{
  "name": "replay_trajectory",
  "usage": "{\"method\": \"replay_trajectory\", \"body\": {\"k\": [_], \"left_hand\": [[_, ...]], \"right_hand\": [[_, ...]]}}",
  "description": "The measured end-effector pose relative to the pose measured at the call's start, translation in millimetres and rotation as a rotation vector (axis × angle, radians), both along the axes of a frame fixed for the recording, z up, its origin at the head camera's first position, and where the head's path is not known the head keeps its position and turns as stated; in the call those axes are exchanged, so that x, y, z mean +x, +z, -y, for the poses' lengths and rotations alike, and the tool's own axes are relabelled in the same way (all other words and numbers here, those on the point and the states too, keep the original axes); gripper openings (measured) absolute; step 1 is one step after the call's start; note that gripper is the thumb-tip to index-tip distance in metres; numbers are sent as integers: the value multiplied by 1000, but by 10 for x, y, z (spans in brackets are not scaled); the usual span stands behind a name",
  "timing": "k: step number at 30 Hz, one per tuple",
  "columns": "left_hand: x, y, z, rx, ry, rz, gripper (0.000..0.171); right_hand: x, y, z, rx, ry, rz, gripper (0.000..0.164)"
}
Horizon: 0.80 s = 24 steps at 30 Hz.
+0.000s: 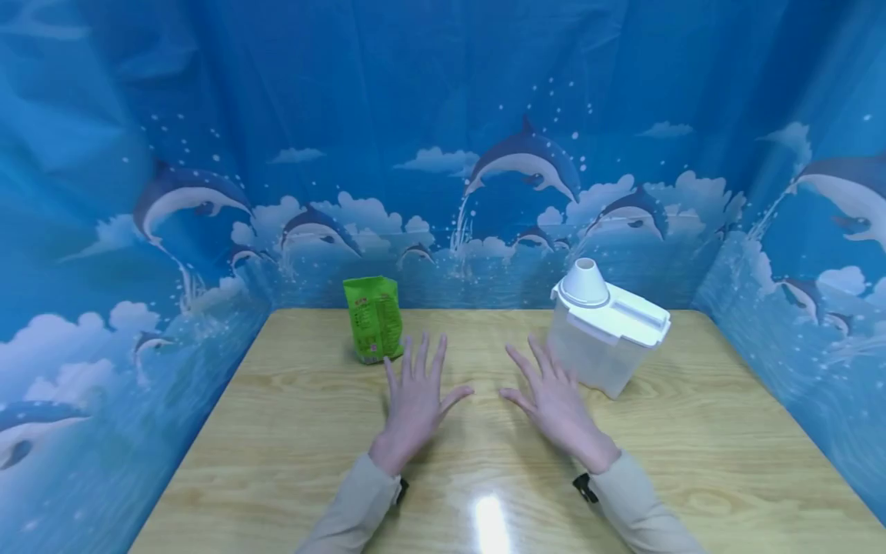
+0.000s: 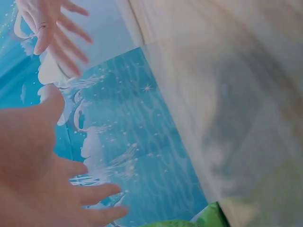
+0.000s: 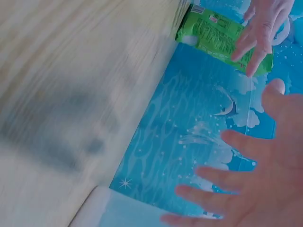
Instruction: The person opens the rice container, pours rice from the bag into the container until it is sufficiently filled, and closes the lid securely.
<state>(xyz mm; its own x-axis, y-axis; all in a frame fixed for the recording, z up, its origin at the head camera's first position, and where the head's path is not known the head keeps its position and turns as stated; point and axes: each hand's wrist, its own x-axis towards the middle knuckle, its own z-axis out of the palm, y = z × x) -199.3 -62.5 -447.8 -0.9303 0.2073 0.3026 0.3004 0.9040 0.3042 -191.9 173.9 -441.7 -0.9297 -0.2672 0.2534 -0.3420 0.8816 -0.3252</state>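
In the head view, the left hand (image 1: pixel 417 404) and right hand (image 1: pixel 561 405) are spread wide, fingers straight, gripping nothing. A green printed pouch (image 1: pixel 374 319) stands on the wood-grain table (image 1: pixel 291 431) just ahead and left of the left fingertips; a translucent lidded container (image 1: pixel 598 354) with a conical white top (image 1: pixel 584 283) stands just behind the right fingers.

In the left wrist view, the pouch's green edge shows below the left fingers.

In the right wrist view, left fingers overlap the pouch; contact cannot be told.
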Motion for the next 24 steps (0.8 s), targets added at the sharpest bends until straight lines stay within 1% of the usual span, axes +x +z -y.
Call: {"method": "replay_trajectory", "body": {"k": [2,3,4,6,8,10,13,16,18,20,22,24], "left_hand": [[-27,52,5,9,-2,-31,85],[-48,79,9,12,-5,-54,79],[-73,111,13,16,-16,-88,71],[-123,183,20,33,-40,-130,52],[-171,256,18,67,-71,-153,32],[-215,333,3,106,-92,-161,21],[-270,441,-40,152,-98,-157,17],[-329,538,-102,173,-101,-173,17],[-367,589,-154,176,-106,-180,17],[-394,627,-210,174,-110,-171,18],[-419,637,-273,166,-114,-152,24],[-433,631,-346,161,-113,-113,30]], "right_hand": [[-9,45,-37,-52,10,0,62],[-14,69,-61,-77,12,-5,57],[-19,95,-85,-102,11,-9,50],[-26,146,-136,-146,11,-28,39],[-28,195,-195,-181,12,-79,30],[-25,244,-257,-216,19,-159,22],[-17,318,-359,-248,31,-306,13],[-15,398,-456,-253,25,-410,8],[-18,453,-516,-247,19,-449,8],[-24,503,-572,-246,15,-472,11],[-31,549,-622,-255,14,-490,15],[-48,586,-671,-272,7,-499,17]]}}
